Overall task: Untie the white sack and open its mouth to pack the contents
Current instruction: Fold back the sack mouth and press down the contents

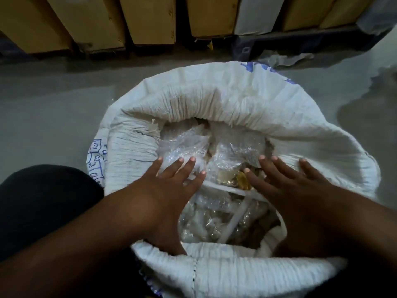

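Observation:
The white sack [225, 100] stands on the floor in front of me with its mouth wide open and its crinkled rim rolled outward. Inside lie clear plastic bags [189, 145] and mixed scraps, with a white strap [236, 220] across them. My left hand [169, 186] lies flat, fingers spread, on the plastic at the left of the opening. My right hand [290, 188] is spread flat over the contents at the right, its outer fingers touching the sack's inner wall. Neither hand grips anything.
Tall cardboard boxes [148, 20] stand in a row along the back, on a dark pallet base [290, 44]. Crumpled plastic [285, 59] lies on the grey floor behind the sack. My dark-clothed knee [43, 203] is at the left.

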{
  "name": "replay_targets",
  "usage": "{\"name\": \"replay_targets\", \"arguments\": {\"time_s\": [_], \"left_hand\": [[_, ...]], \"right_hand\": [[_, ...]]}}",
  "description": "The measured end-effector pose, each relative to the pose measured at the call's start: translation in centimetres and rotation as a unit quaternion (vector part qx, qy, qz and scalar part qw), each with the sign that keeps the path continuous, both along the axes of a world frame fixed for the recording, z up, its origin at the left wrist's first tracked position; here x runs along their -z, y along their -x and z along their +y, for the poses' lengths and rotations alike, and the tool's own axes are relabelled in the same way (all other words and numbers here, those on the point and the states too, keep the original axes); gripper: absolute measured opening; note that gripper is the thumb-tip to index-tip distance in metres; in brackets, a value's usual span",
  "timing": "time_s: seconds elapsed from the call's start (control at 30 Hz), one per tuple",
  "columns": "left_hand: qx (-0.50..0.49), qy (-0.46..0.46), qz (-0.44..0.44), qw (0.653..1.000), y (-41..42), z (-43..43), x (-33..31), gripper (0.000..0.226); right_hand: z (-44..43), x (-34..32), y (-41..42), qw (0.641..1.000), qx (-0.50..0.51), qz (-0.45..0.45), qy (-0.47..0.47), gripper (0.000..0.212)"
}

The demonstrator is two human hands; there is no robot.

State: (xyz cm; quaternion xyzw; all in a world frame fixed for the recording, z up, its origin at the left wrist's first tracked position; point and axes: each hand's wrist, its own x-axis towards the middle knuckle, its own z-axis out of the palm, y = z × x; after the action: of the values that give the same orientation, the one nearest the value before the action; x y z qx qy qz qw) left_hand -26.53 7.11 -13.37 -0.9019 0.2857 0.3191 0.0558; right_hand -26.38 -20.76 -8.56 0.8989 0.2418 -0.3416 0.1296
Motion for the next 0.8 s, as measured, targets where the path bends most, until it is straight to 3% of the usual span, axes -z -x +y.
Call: {"name": "replay_targets", "arguments": {"time_s": [0.13,0.3,0.57,0.8], "left_hand": [[-0.022,0.119,-0.055,0.991,-0.5,-0.5,-0.5,0.157],[-0.08,0.229,-0.182,0.953,-3.4,-1.5,-1.0,0.131],[-0.137,0.249,-0.284,0.916,-5.5,-1.5,-0.2,0.114],[-0.121,0.23,-0.311,0.914,-4.8,-1.1,-0.1,0.108]], "right_hand": [[0.8,0.0,-0.3,0.993,0.019,-0.061,-0.095,0.142],[1.7,1.0,-2.7,0.937,0.088,-0.223,-0.254,0.122],[2.1,3.8,-4.7,0.895,0.092,-0.335,-0.281,0.106],[2.4,3.8,-4.3,0.896,0.062,-0.337,-0.282,0.101]]}}
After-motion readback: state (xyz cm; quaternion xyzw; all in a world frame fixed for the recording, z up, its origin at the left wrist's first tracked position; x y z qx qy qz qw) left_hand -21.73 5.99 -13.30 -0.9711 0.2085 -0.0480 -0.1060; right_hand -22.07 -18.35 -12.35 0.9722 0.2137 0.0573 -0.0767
